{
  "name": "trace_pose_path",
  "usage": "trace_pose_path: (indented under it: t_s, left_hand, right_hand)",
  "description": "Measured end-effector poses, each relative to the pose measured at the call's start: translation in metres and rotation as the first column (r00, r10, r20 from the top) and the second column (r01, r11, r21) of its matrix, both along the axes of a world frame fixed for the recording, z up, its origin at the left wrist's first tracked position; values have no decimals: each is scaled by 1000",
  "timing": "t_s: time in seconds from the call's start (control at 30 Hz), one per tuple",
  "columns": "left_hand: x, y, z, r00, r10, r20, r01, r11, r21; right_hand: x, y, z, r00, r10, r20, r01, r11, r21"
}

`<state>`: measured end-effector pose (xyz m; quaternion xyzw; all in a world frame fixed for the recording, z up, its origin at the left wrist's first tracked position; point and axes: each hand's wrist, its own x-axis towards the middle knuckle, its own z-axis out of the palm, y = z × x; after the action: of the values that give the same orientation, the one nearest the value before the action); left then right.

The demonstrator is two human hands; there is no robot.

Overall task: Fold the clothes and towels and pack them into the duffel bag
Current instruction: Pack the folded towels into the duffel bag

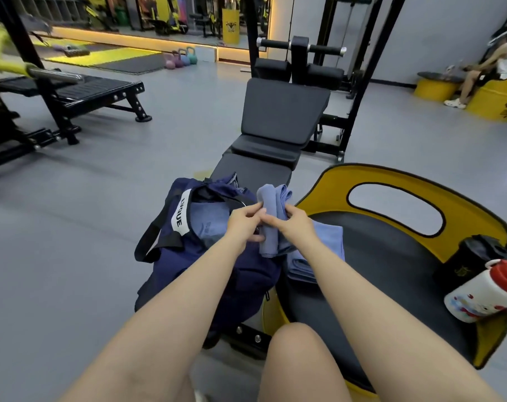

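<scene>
A navy duffel bag (194, 265) stands open at the near end of the black bench, with a blue-grey garment (208, 220) lying inside it. Just right of the bag's opening I hold a rolled blue towel (268, 224) upright. My left hand (245, 224) pinches its left edge and my right hand (297, 224) grips it from the right. A second folded blue towel (324, 242) lies under my right wrist on the black seat.
The black-and-yellow seat (391, 256) at right carries a black tumbler (475, 256) and a white bottle with a red cap (487, 291). A black bench (281, 117) stretches ahead. Grey floor lies left. My knee (298, 364) is at the bottom. A person sits far right.
</scene>
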<state>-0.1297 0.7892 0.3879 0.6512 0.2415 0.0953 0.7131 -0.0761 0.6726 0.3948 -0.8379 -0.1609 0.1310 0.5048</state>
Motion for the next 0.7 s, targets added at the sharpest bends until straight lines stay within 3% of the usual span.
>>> trace_pose_path:
  t_s: [0.2,0.3,0.37,0.43,0.57,0.63,0.7]
  left_hand:
    - [-5,34,-6,999,40,-14,-40,998,42]
    - [-7,50,-7,996,89,-2,-87,970,227]
    - [-11,62,-8,993,118,-14,-94,852,515]
    - [-16,74,-16,987,162,-17,-104,712,695]
    - [-24,107,-45,959,262,-107,-86,632,770]
    - [-27,121,-55,945,270,-184,0,562,827]
    - [-29,129,-58,939,253,-233,53,562,825]
  right_hand:
    - [0,31,-9,996,90,14,-89,994,-66]
    - [0,48,-10,998,47,49,-42,994,-97]
    - [1,61,-13,999,18,47,-13,995,-97]
    - [2,75,-17,999,1,39,3,995,-96]
    - [3,102,-24,999,10,46,-5,993,-114]
    - [4,115,-28,997,23,71,-12,989,-149]
    - [5,128,-32,996,25,80,-12,987,-158]
